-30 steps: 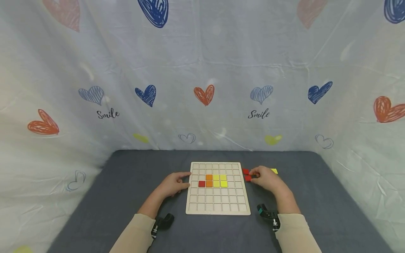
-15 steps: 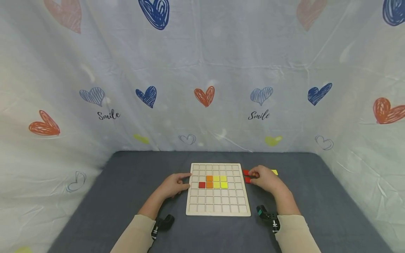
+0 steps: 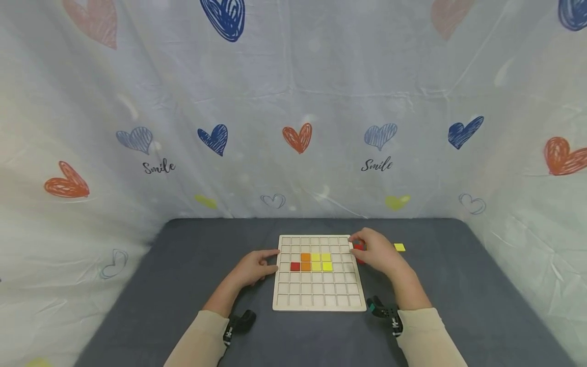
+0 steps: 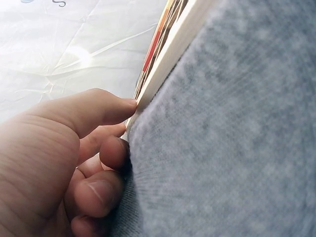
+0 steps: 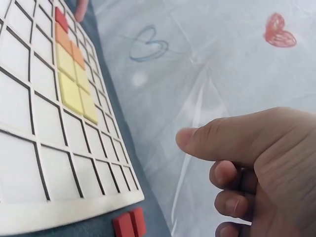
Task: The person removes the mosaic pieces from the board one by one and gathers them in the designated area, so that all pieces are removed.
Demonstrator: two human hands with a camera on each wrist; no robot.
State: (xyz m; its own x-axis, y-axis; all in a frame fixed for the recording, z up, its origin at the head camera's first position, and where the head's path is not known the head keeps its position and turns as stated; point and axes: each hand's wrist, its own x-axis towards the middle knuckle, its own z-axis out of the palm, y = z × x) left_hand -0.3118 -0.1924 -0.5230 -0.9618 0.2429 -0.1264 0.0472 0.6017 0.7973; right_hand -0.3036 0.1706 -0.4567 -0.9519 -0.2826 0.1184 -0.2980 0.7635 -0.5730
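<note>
A pale wooden grid board [image 3: 316,302] lies on the table. In its cells sit a red tile [image 3: 295,266], orange tiles [image 3: 305,257] and several yellow tiles [image 3: 326,266]. My left hand [image 3: 249,267] touches the board's left edge with thumb and index finger; its other fingers curl beneath, as the left wrist view shows. My right hand [image 3: 377,251] is at the board's upper right edge, thumb and index fingertips apart, no tile seen between them. Two loose red tiles [image 5: 123,225] lie beside the board, partly hidden under that hand in the head view.
A loose yellow tile [image 3: 399,247] lies right of my right hand on the dark grey tablecloth [image 3: 197,255]. A white curtain [image 3: 330,76] printed with hearts hangs behind and at both sides. Black camera mounts [image 3: 243,322] sit at both wrists.
My right hand has moved up and left from the loose red tiles to the board's upper right edge. More of the loose yellow tile shows. My left hand stays at the left edge.
</note>
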